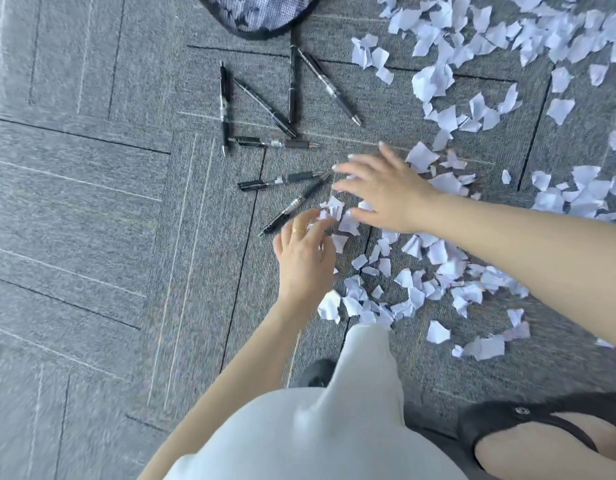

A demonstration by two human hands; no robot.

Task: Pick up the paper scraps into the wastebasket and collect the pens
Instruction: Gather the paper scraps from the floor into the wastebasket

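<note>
White paper scraps (434, 268) lie scattered over the grey carpet, thick at the right and top right. Several black pens (265, 109) lie loose left of them, two more (282, 180) close to my hands. My left hand (304, 254) reaches over the scraps near one pen's lower end, its fingertips touching a scrap (330, 209). My right hand (382, 188) hovers flat with spread fingers just above scraps, holding nothing. The black mesh wastebasket (261, 15) stands at the top edge, with scraps inside it.
Grey carpet tiles (92, 237) cover the floor, bare of scraps on the left. My light garment (317, 427) and a black shoe (528, 431) fill the bottom edge. A second dark shoe tip (317, 372) shows beside the garment.
</note>
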